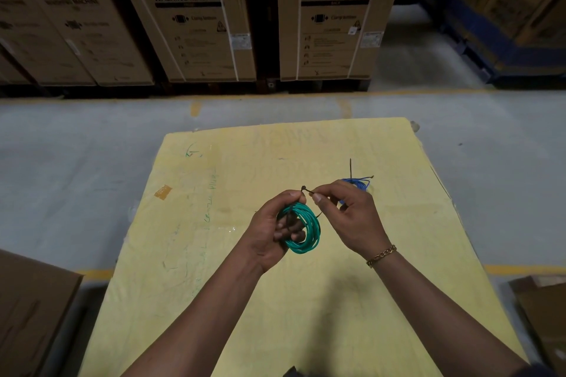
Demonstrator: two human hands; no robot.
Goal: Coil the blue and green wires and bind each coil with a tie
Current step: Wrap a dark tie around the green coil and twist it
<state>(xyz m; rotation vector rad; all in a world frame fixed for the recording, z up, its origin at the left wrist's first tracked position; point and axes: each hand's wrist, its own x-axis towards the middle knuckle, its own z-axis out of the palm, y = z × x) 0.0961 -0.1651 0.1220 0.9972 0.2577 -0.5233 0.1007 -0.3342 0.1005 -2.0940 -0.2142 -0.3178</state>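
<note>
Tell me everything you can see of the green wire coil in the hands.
The green wire coil is teal-green wire with a smooth, plastic-looking coating, wound into several close round loops. The left hand grips its left side, fingers curled through the centre, holding it over the yellow board. A thin black tie crosses the loops; its head stands above the coil's top, where the right hand pinches its tail.

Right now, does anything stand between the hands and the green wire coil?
Nothing visible does. The left hand grips the coiled green wire, and the right hand pinches the thin black tie at its top. The coiled blue wire lies behind the right hand.
</note>
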